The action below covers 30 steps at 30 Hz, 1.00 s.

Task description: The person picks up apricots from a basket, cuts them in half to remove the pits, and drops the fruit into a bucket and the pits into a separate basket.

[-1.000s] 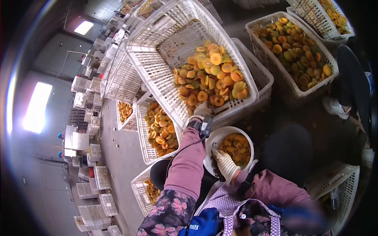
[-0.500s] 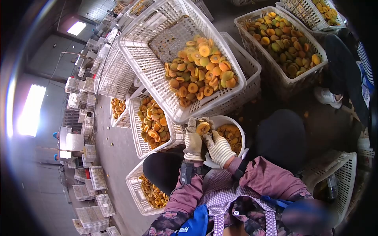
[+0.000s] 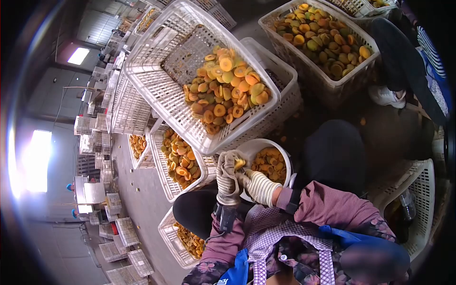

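Observation:
My left hand (image 3: 229, 176), in a pale, stained work glove, is closed around an orange fruit half (image 3: 239, 163), which looks like a peach or an apricot. Right beside it, my right hand (image 3: 261, 186), in a cream striped glove, has its fingers pinched together against the fruit. Whatever those fingers hold is hidden. Just beyond and to the right of both hands stands a white bucket (image 3: 289, 167) with orange fruit pieces (image 3: 269, 163) inside. A tilted white crate (image 3: 205, 148) ahead of my hands holds many fruit halves (image 3: 228, 90).
More crates of fruit stand at left (image 3: 167, 190), lower left (image 3: 166, 232) and upper right (image 3: 338, 81). A white basket (image 3: 424, 209) with a plastic bottle (image 3: 407, 205) is at right. Another person's leg and shoe (image 3: 387, 96) show nearby. Crate stacks (image 3: 126, 230) line the floor.
The view has shifted slightly. My left hand has turned, so the fruit's round cut face no longer shows and its edge faces me. My right fingers remain close to it.

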{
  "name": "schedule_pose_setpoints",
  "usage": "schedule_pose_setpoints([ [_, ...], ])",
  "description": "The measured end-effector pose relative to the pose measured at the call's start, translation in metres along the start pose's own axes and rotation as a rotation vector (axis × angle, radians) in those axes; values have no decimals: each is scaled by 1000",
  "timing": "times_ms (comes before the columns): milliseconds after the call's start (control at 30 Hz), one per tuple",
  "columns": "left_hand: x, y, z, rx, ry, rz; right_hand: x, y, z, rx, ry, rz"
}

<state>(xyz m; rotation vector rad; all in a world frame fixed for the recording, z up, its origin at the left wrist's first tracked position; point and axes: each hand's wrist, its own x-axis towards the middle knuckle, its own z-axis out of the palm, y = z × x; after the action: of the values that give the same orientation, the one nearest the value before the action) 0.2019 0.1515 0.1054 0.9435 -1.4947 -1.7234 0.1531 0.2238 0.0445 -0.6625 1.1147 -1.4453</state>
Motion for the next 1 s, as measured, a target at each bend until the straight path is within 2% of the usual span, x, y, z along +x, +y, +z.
schedule_pose_setpoints([
  [33,6,1,-10,29,-81,0,-5,-22,-2,2,-7,3],
  [100,-9,6,-8,-21,95,-149,-17,-63,-9,104,-323,547],
  [133,-11,10,-9,-18,101,-151,-14,-46,-6,242,-374,613],
  [233,-4,21,-9,964,384,-81,-22,-69,-8,349,-320,741],
  [267,1,25,-11,1288,477,-53,-29,-79,-1,407,-243,693],
  [333,23,4,-53,2061,480,-55,-31,-69,3,450,-188,728],
  [400,59,-21,-95,2230,339,258,-24,-60,3,525,-133,704],
  [433,78,-16,-90,1923,308,561,-19,-61,2,512,-31,667],
  [467,98,-14,-82,1458,71,435,-15,-60,2,498,69,635],
  [533,138,-16,-65,977,-135,305,-2,-46,1,489,78,589],
  [567,161,-27,-62,1043,-153,218,5,-41,-1,480,86,537],
  [667,221,-70,-57,1232,-213,-50,13,-42,4,483,142,570],
  [733,230,-81,-54,1359,-256,-248,13,-45,5,513,135,589],
  [767,229,-83,-59,1362,-255,-249,13,-44,5,515,133,589],
  [833,215,-74,-64,1320,-230,-113,16,-40,2,479,138,532],
  [900,181,-57,-67,632,-211,-161,20,-38,-1,441,211,452],
  [933,144,-24,-37,684,-157,155,22,-37,-3,393,282,377],
  [967,117,-15,-23,558,-152,221,23,-34,-5,375,309,275],
  [1000,90,-7,-8,433,-157,287,24,-41,-9,303,307,267],
])
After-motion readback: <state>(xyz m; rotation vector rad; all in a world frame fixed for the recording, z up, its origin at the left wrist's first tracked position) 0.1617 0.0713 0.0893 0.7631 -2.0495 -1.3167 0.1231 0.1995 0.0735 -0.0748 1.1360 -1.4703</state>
